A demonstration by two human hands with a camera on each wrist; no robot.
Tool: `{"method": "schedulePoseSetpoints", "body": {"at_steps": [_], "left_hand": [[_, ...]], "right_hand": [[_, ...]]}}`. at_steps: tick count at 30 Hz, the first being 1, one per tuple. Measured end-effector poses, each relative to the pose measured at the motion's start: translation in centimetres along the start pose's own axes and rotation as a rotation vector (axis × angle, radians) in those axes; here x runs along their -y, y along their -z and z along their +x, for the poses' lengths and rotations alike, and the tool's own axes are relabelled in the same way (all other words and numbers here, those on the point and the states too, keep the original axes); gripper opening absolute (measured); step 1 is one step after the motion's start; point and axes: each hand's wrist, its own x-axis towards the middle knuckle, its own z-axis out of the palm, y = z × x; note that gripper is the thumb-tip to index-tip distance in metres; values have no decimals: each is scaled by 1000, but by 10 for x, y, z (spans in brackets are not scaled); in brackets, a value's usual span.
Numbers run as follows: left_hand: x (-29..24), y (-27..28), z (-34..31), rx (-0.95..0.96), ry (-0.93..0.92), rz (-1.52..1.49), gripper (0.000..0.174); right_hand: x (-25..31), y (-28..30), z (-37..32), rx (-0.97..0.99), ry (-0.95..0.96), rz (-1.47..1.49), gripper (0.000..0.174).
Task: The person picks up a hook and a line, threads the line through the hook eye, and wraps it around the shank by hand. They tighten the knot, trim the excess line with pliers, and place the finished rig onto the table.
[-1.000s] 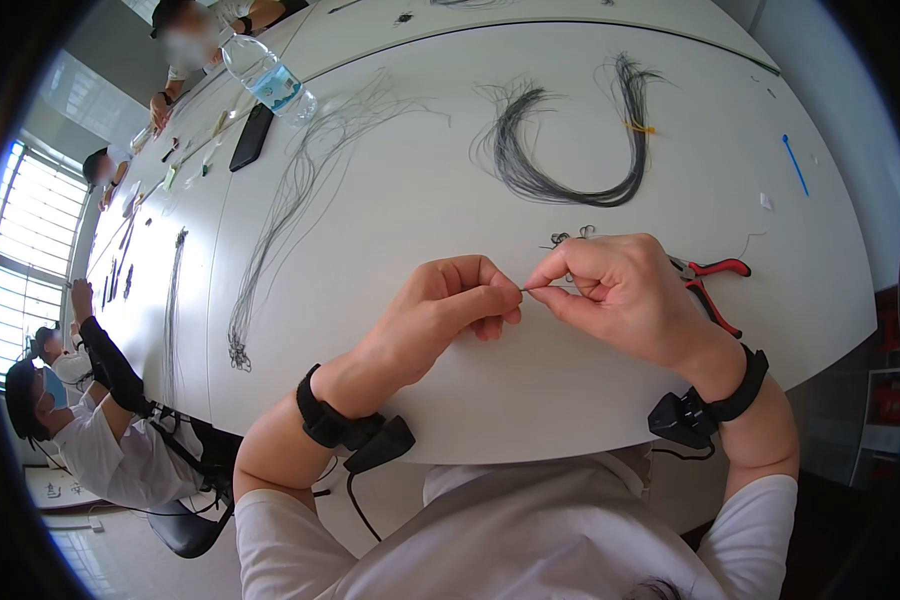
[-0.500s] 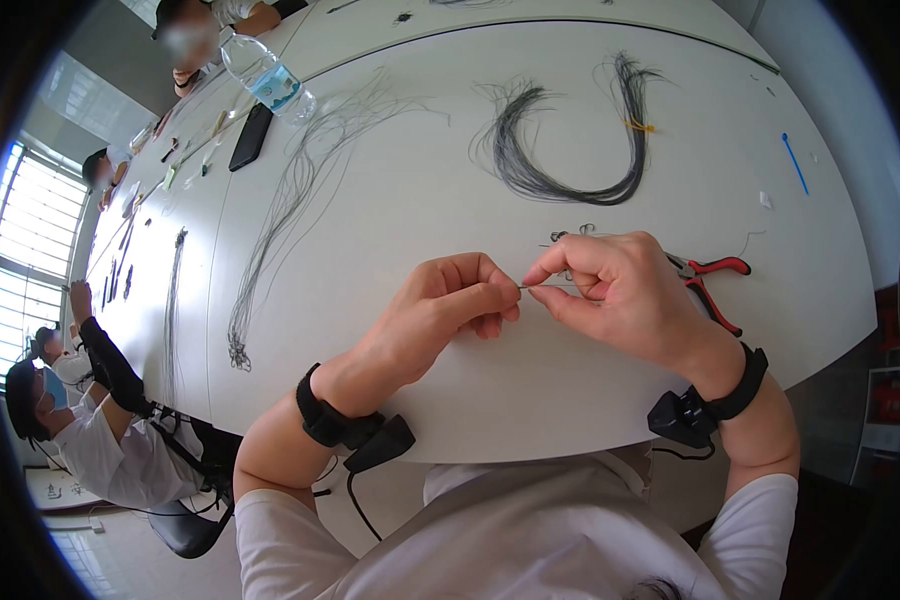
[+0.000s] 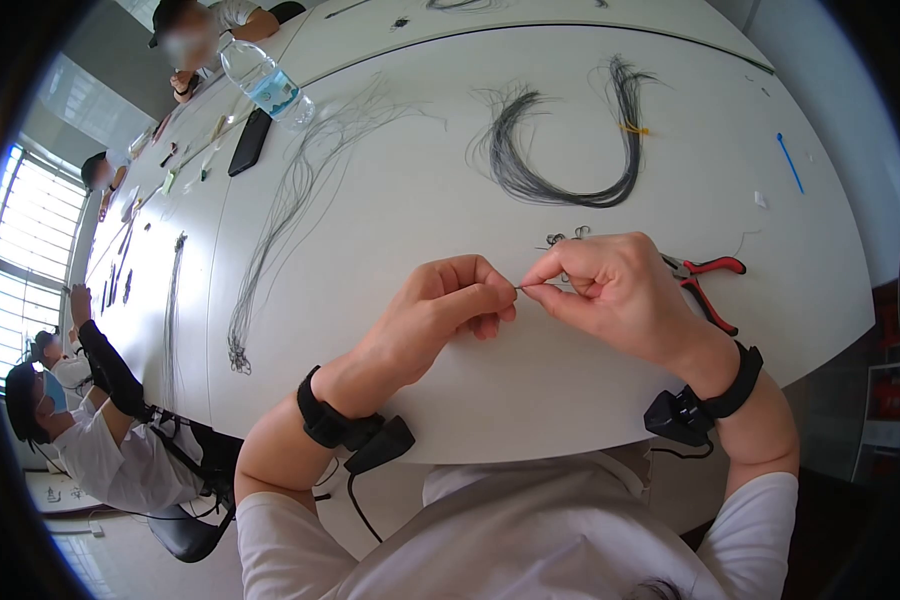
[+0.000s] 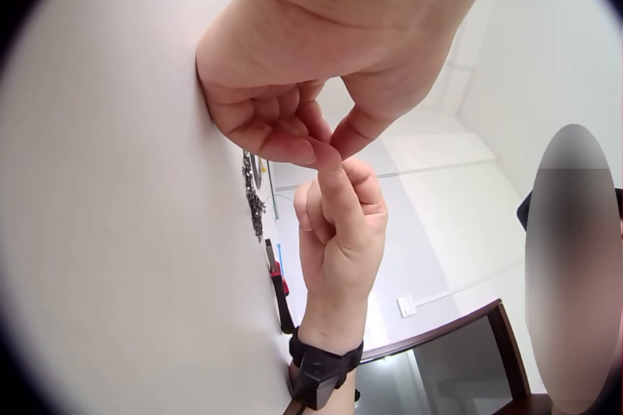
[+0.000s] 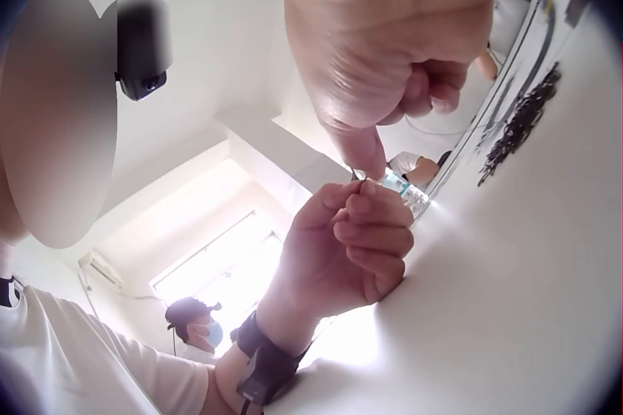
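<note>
Both hands meet low over the white table. The left hand (image 3: 440, 310) pinches a thin dark wire (image 5: 362, 181) between thumb and forefinger, its other fingers curled. Fingertip to fingertip with it, the right hand (image 3: 620, 295) pinches the same small dark piece, which the fingers mostly hide. Just behind the right hand lie small dark wire loops (image 3: 582, 232). Red-handled pliers (image 3: 715, 267) rest beside it, partly covered. In the left wrist view the right hand (image 4: 341, 230) touches the left hand (image 4: 331, 45) at the fingertips.
A U-shaped dark wire bundle (image 3: 570, 195) lies beyond the hands. Loose strands (image 3: 280, 215) spread to the left, near a black phone (image 3: 250, 142) and a water bottle (image 3: 275, 90). A blue stick (image 3: 790, 163) lies at the right. Other people sit at the left.
The hands keep their pinch, with their fingertips slightly closer together. The head view has shifted a little. At the far left, a seated person's arm has moved towards the face.
</note>
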Motion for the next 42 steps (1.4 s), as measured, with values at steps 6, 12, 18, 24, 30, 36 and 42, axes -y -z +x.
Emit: {"method": "schedulePoseSetpoints", "body": {"at_steps": [6,12,18,24,30,36,42], "left_hand": [[1,0,1,-2,3,-13,12],[0,0,0,2,0,-14,12],[1,0,0,1,-8,5,12],[6,-2,2,-22,-141,99,15],[12,-2,5,-77,-278,118,17],[11,-2,5,-79,-232,48,17],[9,-2,4,-80,-173,-31,14]], "right_hand": [[0,-1,0,-39,46,3,6],[2,3,0,34,-34,-9,8],[4,1,0,6,0,-6,7],[4,3,1,4,-57,12,7],[4,5,2,28,-110,94,5],[2,8,2,68,-111,63,7],[-7,8,4,-27,159,91,10]]}}
